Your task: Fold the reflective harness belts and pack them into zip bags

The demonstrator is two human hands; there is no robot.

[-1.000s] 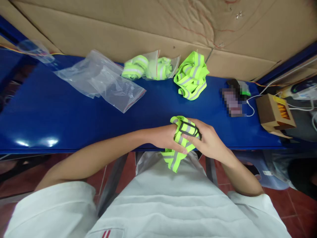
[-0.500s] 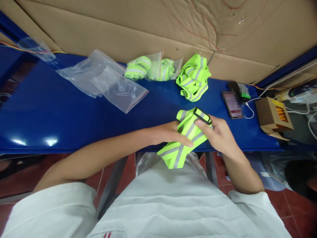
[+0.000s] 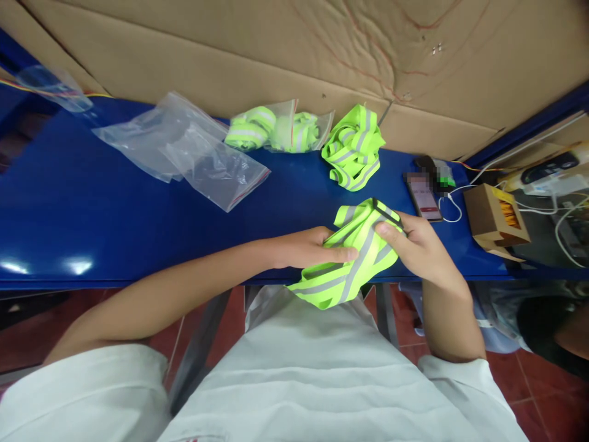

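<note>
Right now the person holds a neon-yellow strap (image 3: 350, 258) with grey reflective stripes in both hands at the near edge of the blue tabletop (image 3: 92, 215). Its long axis runs on a slant. The low end droops off the edge toward the lap, and the high end, with its black buckle (image 3: 389, 212), points away and to the right. The left hand (image 3: 306, 248) has its grip closed on the middle of the strap, thumb pressing on top. The right hand (image 3: 421, 248) has its grip closed on the buckle end, thumb laid just beside the buckle, so the buckle lies nearer the right hand than the left. A second ago the strap was a tight wad squeezed between hands that nearly touched, with the buckle on top in the middle. Since then the hands have drawn apart, the strap has opened into a flatter crossed band, and the buckle has travelled out to the right. Farther back on the tabletop lie a loose bundle of strap (image 3: 353, 155), two bagged straps (image 3: 276, 130) and a heap of empty plastic bags (image 3: 184, 150), all well apart from the hands. A phone (image 3: 424, 197) and a small cardboard box (image 3: 494, 221) sit off to the right.
</note>
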